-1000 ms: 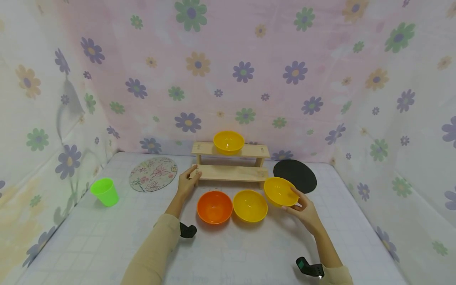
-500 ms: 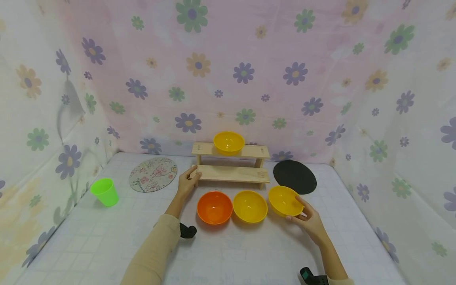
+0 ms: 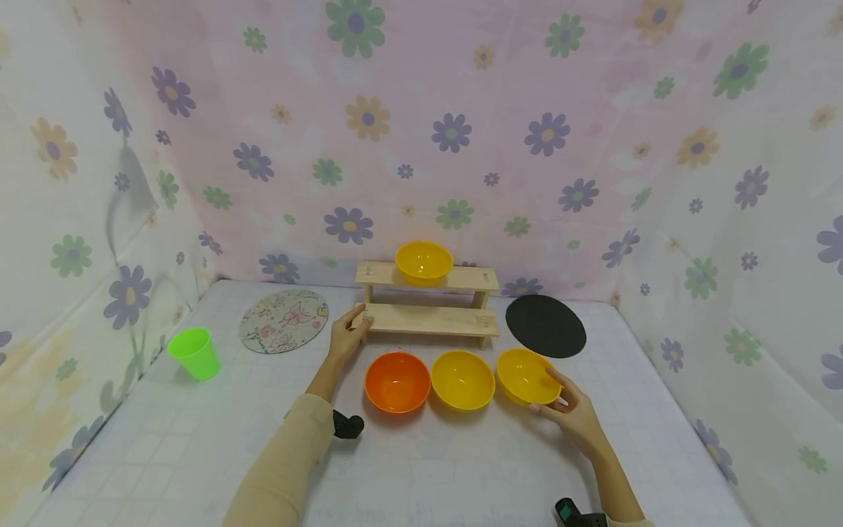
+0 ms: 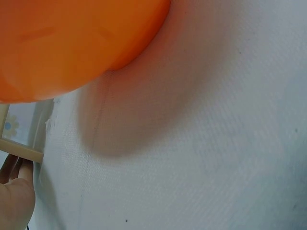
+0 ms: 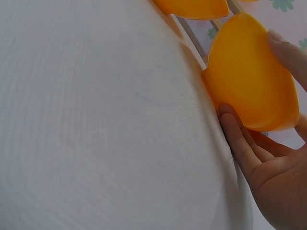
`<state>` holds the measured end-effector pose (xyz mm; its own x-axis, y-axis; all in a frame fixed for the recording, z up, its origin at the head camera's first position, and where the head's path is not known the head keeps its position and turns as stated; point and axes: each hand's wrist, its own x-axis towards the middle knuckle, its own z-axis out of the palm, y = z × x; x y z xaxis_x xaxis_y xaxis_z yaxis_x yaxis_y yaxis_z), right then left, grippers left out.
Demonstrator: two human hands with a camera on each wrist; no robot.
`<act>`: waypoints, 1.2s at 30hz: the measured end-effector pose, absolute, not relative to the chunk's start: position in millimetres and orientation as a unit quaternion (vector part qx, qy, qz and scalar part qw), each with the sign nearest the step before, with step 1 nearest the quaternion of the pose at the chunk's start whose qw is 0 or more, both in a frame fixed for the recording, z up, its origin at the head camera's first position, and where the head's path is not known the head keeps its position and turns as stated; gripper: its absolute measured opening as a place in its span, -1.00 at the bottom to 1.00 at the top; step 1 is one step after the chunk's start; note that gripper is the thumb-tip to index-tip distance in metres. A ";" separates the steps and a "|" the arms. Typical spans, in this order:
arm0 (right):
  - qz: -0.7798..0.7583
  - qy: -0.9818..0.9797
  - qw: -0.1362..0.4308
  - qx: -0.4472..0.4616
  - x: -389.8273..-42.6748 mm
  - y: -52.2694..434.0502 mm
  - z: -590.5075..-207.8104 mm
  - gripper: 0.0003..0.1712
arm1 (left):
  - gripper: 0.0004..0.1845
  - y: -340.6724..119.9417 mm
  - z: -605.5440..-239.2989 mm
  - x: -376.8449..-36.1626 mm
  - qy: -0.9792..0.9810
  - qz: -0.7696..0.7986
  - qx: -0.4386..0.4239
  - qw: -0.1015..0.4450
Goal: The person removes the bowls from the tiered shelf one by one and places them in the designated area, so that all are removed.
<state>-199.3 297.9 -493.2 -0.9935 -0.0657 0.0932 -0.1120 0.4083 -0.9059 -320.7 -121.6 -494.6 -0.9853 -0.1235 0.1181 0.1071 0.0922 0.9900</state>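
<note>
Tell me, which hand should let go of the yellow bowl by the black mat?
Right. The right hand grips that yellow bowl; the left hand rests on the wooden rack.

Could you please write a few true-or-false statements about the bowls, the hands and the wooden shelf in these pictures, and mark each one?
1. The right hand grips the rightmost yellow bowl. True.
2. The orange bowl sits on the wooden shelf. False: it sits on the table, in front of the shelf.
3. A yellow bowl on the top step stands on the shelf. True.
4. The left hand holds the green cup. False: it touches the shelf's lower step; the cup stands apart, far left.
5. The black mat lies under the orange bowl. False: it lies bare, right of the shelf.
</note>
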 end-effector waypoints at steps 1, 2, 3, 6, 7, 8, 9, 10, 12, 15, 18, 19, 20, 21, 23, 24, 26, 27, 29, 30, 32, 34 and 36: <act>0.542 -0.839 0.020 0.053 -199.4 297.8 -493.0 -0.14 | -0.49 -121.7 -493.9 -320.4 -0.736 -0.672 0.006 0.084; 0.542 -0.838 0.019 0.053 -199.5 297.8 -492.9 -0.14 | -0.50 -122.0 -493.3 -320.3 -0.737 -0.671 0.006 0.083; 0.542 -0.838 0.018 0.052 -199.3 297.8 -492.7 -0.14 | -0.50 -122.5 -493.0 -320.3 -0.738 -0.670 0.006 0.081; 0.542 -0.839 0.016 0.053 -199.4 298.0 -493.2 -0.14 | -0.50 -123.8 -486.3 -316.5 -0.735 -0.674 0.004 0.075; 0.542 -0.839 0.015 0.053 -199.5 298.3 -493.6 -0.14 | -0.50 -123.9 -483.1 -314.5 -0.733 -0.676 0.003 0.073; 0.542 -0.839 0.014 0.054 -199.5 298.7 -494.2 -0.15 | -0.50 -123.8 -479.6 -312.2 -0.732 -0.677 0.001 0.071; 0.542 -0.839 0.014 0.055 -199.5 298.8 -494.5 -0.15 | -0.50 -123.6 -476.0 -309.7 -0.732 -0.678 0.000 0.070; 0.541 -0.839 0.015 0.056 -199.7 299.0 -495.0 -0.15 | -0.51 -123.2 -472.1 -307.0 -0.731 -0.679 0.000 0.069; 0.540 -0.840 0.014 0.057 -199.7 298.9 -495.6 -0.16 | -0.50 -121.9 -466.8 -302.9 -0.734 -0.675 -0.004 0.068; 0.540 -0.840 0.014 0.059 -199.1 298.3 -495.3 -0.17 | -0.50 -121.2 -464.8 -300.9 -0.732 -0.678 -0.006 0.068; 0.544 -0.836 0.014 0.065 -198.1 297.7 -494.9 -0.17 | -0.50 -122.0 -469.5 -304.7 -0.724 -0.686 -0.007 0.071; 0.545 -0.836 0.013 0.068 -198.0 297.9 -494.8 -0.17 | -0.50 -122.4 -473.0 -307.1 -0.723 -0.687 -0.006 0.073; 0.544 -0.836 0.014 0.072 -197.8 297.9 -494.6 -0.17 | -0.50 -122.7 -476.9 -309.8 -0.725 -0.685 -0.006 0.076; 0.544 -0.836 0.014 0.074 -197.6 297.9 -494.5 -0.17 | -0.50 -123.1 -480.9 -312.3 -0.727 -0.682 -0.006 0.078; 0.543 -0.836 0.013 0.079 -197.4 298.0 -493.9 -0.16 | -0.49 -123.4 -488.0 -317.2 -0.733 -0.675 -0.005 0.085; 0.545 -0.835 0.012 0.080 -197.3 298.1 -493.6 -0.16 | -0.49 -123.3 -490.9 -318.8 -0.735 -0.672 -0.005 0.087; 0.547 -0.833 0.009 0.083 -196.8 298.1 -493.0 -0.15 | -0.49 -122.9 -494.0 -320.7 -0.737 -0.670 -0.005 0.091; 0.550 -0.831 0.007 0.083 -196.7 298.3 -492.9 -0.15 | -0.49 -122.9 -494.4 -320.9 -0.737 -0.670 -0.005 0.091; 0.552 -0.830 0.003 0.083 -196.5 298.9 -492.9 -0.15 | -0.49 -123.1 -493.1 -319.9 -0.736 -0.671 -0.006 0.087; 0.553 -0.829 0.001 0.083 -196.5 299.3 -492.9 -0.15 | -0.49 -123.4 -491.0 -318.6 -0.733 -0.675 -0.005 0.082; 0.552 -0.830 -0.001 0.083 -196.4 299.8 -493.2 -0.15 | -0.49 -124.0 -484.8 -314.9 -0.728 -0.681 -0.005 0.073; 0.550 -0.831 -0.003 0.082 -196.4 300.3 -493.4 -0.15 | -0.49 -124.1 -477.0 -310.0 -0.725 -0.686 -0.008 0.065; 0.547 -0.833 -0.003 0.082 -196.4 300.6 -493.5 -0.15 | -0.49 -123.4 -469.8 -305.0 -0.723 -0.689 -0.009 0.060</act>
<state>-196.4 300.6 -493.5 -0.9867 -0.1391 0.0842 -0.1325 0.3875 -0.9123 -305.0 -123.4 -469.8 -0.9925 -0.0701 0.0997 0.0962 0.0515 0.9940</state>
